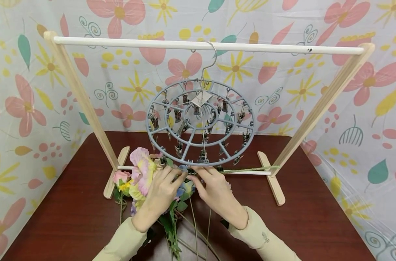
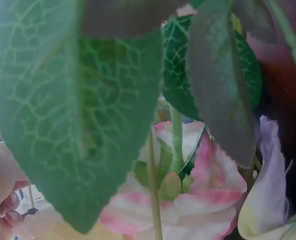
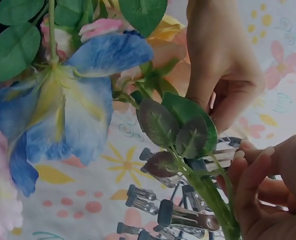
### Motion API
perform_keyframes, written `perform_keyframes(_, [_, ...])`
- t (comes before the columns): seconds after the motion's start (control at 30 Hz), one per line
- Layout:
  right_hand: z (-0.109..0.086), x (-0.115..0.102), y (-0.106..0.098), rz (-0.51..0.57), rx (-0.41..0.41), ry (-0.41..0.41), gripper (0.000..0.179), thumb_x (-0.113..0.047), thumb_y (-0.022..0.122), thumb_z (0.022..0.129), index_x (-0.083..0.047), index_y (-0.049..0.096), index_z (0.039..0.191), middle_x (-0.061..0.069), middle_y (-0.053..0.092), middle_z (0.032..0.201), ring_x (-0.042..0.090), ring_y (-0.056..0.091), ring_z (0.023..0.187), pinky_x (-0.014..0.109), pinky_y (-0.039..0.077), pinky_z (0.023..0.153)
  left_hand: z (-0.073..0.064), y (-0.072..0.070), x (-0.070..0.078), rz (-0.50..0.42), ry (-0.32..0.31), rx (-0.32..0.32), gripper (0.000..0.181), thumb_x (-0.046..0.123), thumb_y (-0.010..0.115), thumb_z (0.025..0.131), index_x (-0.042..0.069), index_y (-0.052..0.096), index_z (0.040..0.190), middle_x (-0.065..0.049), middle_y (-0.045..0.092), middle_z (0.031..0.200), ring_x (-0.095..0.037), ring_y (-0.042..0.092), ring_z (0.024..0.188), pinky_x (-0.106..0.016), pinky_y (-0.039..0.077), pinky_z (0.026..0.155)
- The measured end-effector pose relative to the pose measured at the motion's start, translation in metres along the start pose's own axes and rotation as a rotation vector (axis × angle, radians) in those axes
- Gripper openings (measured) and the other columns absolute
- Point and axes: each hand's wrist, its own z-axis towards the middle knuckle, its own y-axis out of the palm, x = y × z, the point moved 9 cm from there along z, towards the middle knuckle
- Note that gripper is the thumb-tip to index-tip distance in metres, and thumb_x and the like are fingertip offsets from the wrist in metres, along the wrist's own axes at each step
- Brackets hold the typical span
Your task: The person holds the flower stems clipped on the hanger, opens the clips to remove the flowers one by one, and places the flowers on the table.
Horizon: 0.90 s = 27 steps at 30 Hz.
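Note:
Under the front rim of a round grey clip hanger (image 1: 198, 145), my left hand (image 1: 162, 188) and right hand (image 1: 215, 190) meet, fingertips close together. The right wrist view has the left hand's thumb and bent fingers pinching at a metal clip (image 3: 230, 145), partly hidden. My right hand's curled fingers (image 3: 248, 185) pinch at that same clip from the other side. Close beside these fingers runs a green flower stem (image 3: 213, 200) with leaves; its end (image 1: 256, 169) sticks out rightward past the right hand. A blue flower (image 3: 67, 105) hangs near. Leaves (image 2: 72, 110) cover much of the left wrist view.
The hanger's hook (image 1: 214, 54) hangs on the white rod (image 1: 266, 47) of a wooden stand, whose feet (image 1: 273, 181) rest on the dark red table (image 1: 315, 217). Pink and yellow artificial flowers (image 1: 140, 174) cluster at left, their long stems (image 1: 194, 224) hanging down. Several clips (image 1: 176, 116) dangle from the hanger.

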Motion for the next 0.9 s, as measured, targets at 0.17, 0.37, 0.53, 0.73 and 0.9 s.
perform_keyframes(0.17, [0.0006,-0.0026,-0.0014,0.020,0.083,-0.078,0.028,-0.003,0.079,0.073,0.003,0.072,0.100,0.013,0.073,0.094,0.016,0.062,0.068,0.016,0.046,0.055,-0.0002,0.0001,0.0005,0.012,-0.011,-0.007,0.033,-0.012,0.054,0.073,0.006,0.074,0.094,-0.005,0.066,0.085,-0.020,0.054,0.074,-0.029,0.041,0.062])
perform_keyframes(0.37, [0.0011,-0.0012,-0.0030,0.061,0.142,-0.095,0.023,0.001,0.077,0.073,0.003,0.074,0.096,0.014,0.075,0.089,0.015,0.066,0.065,0.015,0.047,0.051,0.0007,0.0001,0.0016,0.027,-0.021,-0.018,0.026,-0.007,0.055,0.080,0.006,0.073,0.093,-0.005,0.066,0.085,-0.020,0.054,0.074,-0.028,0.041,0.062])
perform_keyframes(0.53, [-0.0027,0.0004,-0.0025,0.097,0.180,-0.087,0.024,0.007,0.076,0.072,0.004,0.074,0.096,0.016,0.074,0.089,0.015,0.068,0.064,0.014,0.048,0.052,-0.0020,0.0006,0.0040,0.036,0.000,-0.013,0.023,-0.006,0.064,0.076,0.005,0.074,0.094,-0.006,0.066,0.085,-0.020,0.055,0.075,-0.029,0.042,0.062])
perform_keyframes(0.73, [-0.0053,0.0008,-0.0032,0.088,0.209,-0.064,0.029,0.007,0.077,0.071,0.004,0.074,0.099,0.015,0.073,0.087,0.015,0.068,0.064,0.014,0.047,0.051,-0.0014,0.0007,0.0029,0.054,-0.002,0.002,0.024,-0.006,0.056,0.081,0.006,0.073,0.092,-0.006,0.067,0.084,-0.020,0.053,0.072,-0.030,0.041,0.064])
perform_keyframes(0.9, [-0.0071,0.0006,-0.0033,0.084,0.214,-0.028,0.030,0.007,0.074,0.074,0.004,0.072,0.104,0.014,0.073,0.086,0.014,0.067,0.064,0.014,0.046,0.050,0.0000,-0.0010,0.0033,0.061,0.002,0.008,0.024,-0.005,0.054,0.079,0.006,0.072,0.091,-0.006,0.068,0.085,-0.021,0.053,0.073,-0.029,0.042,0.063])
